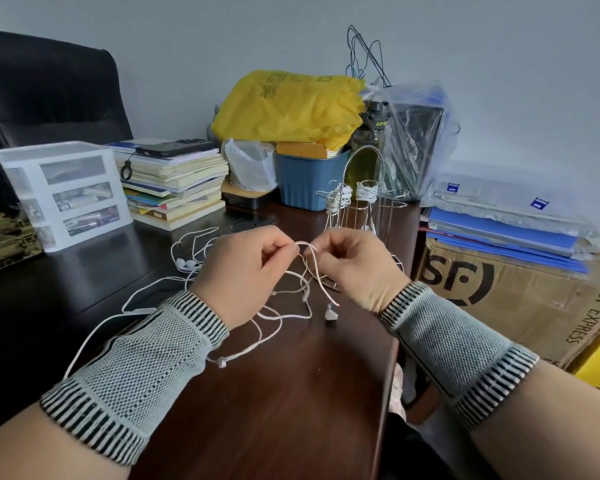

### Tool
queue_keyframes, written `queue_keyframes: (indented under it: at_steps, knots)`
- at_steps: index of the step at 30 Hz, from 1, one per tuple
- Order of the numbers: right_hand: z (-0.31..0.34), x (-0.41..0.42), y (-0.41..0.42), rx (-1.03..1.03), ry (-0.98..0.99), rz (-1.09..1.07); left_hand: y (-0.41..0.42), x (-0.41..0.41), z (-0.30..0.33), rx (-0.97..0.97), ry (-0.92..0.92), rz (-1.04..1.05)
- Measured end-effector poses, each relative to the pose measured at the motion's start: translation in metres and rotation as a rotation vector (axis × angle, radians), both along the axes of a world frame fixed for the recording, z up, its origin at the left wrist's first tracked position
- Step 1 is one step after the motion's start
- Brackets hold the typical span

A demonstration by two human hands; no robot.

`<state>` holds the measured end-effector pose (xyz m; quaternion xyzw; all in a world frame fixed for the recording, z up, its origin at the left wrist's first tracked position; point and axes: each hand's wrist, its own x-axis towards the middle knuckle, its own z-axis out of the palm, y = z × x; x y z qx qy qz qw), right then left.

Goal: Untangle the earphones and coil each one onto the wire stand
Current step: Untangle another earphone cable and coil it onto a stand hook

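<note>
Dark brown wooden desk (291, 393), glossy, its right edge running near to far just right of centre. Grey-white wall (499, 64) behind.

Left hand (243, 271) and right hand (354, 268) raised over mid-desk, nearly touching. Each pinches the same loop of white earphone cable (305, 244) between thumb and fingertips. Both wrists in grey knit wristbands with black-striped cuffs.

Tangled earphones (284, 313) hang from the pinch and spread on the desk below the hands; one earbud (329, 312) dangles just under the right hand. Second pair of earbuds (185, 264) lies on the desk left of the left hand, cable trailing toward the near left.

Wire stand (361, 202) stands on the far side of the hands, near the desk's right edge. Two of its posts carry wound white cable.

Far edge clutter, left to right: white plastic drawer unit (66, 188), stack of books (174, 188) with a dark phone (174, 147) on top, blue bin (309, 181), yellow bag (291, 105) above it, clear plastic bags around a dark box.

Black leather chair (49, 91) far left. Off the desk at right: SF Express cardboard box (516, 299) with blue folders (499, 233) stacked on it.
</note>
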<state>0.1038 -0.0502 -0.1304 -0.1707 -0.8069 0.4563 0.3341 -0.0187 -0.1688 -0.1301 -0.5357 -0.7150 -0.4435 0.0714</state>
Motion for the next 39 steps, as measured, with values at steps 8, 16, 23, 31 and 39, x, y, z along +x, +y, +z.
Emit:
queue_keyframes:
  at_steps: [8, 16, 23, 31, 39]
  knots:
    - [0.006, 0.002, 0.003, -0.179, -0.077, 0.230, 0.002, 0.002, -0.001, -0.030, -0.016, 0.024]
    - [0.017, 0.004, 0.016, -0.242, -0.088, 0.143, 0.002, -0.006, -0.003, -0.044, -0.007, 0.143]
    - [0.023, 0.028, 0.041, -0.170, -0.197, 0.031, 0.003, -0.020, -0.009, -0.098, 0.014, 0.291]
    - [0.039, 0.044, 0.045, -0.048, -0.131, -0.072, -0.001, -0.010, -0.003, -0.234, 0.006, 0.250]
    - [0.080, 0.040, 0.059, 0.039, -0.061, -0.049, 0.053, 0.034, 0.046, -0.242, -0.570, -0.305]
